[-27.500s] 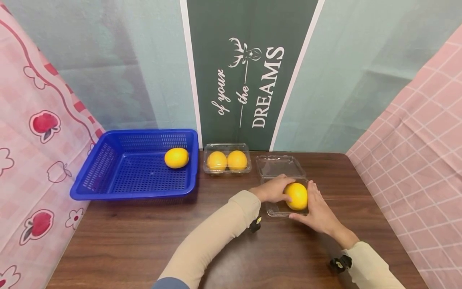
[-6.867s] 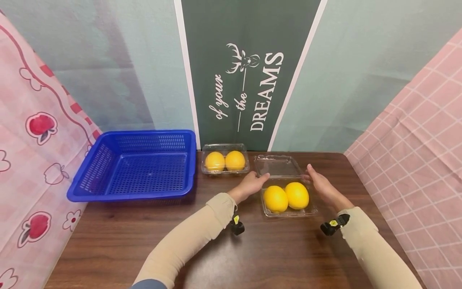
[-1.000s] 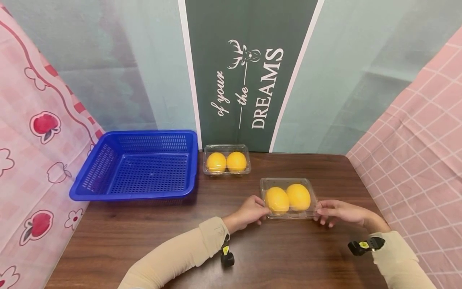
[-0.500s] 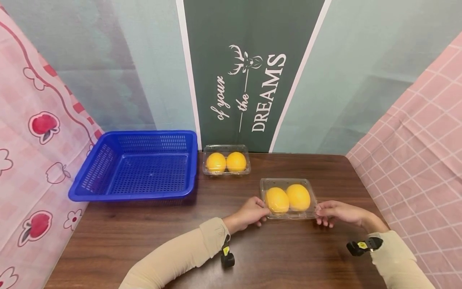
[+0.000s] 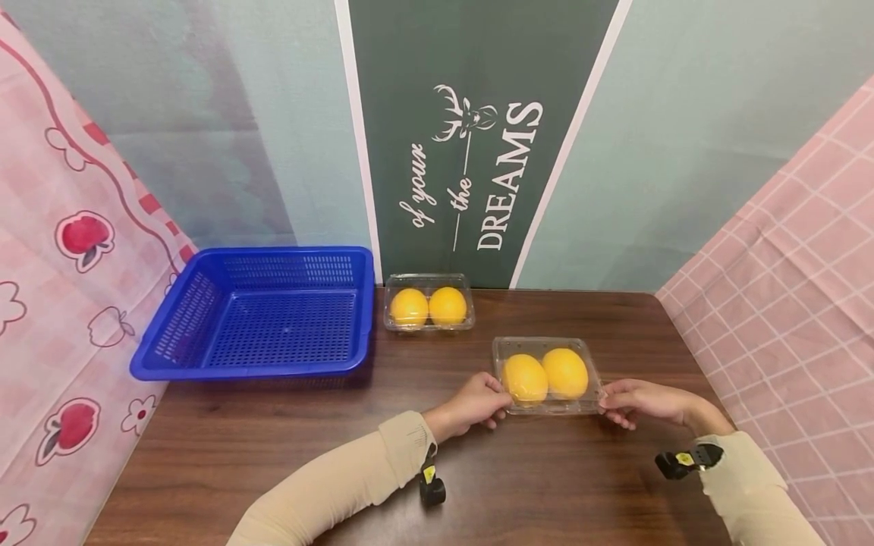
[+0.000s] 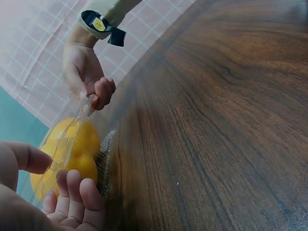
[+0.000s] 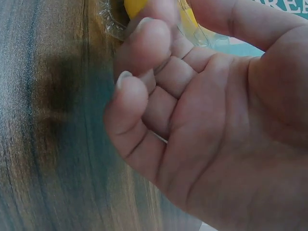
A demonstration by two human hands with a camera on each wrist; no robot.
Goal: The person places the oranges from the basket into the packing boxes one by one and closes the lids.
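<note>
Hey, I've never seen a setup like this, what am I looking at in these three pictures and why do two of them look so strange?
No machine here: a person wears three cameras. The wide picture comes from the head, looking down at a brown wooden table. The two odd close-ups come from small cameras strapped on each wrist, so they mostly show fingers. On the table stand an empty blue plastic basket, a closed clear plastic box with two yellow-orange fruits at the back, and a nearer clear plastic box, also with two such fruits inside. The left hand pinches that nearer box at its left front corner, and the right hand pinches its right front corner.
</note>
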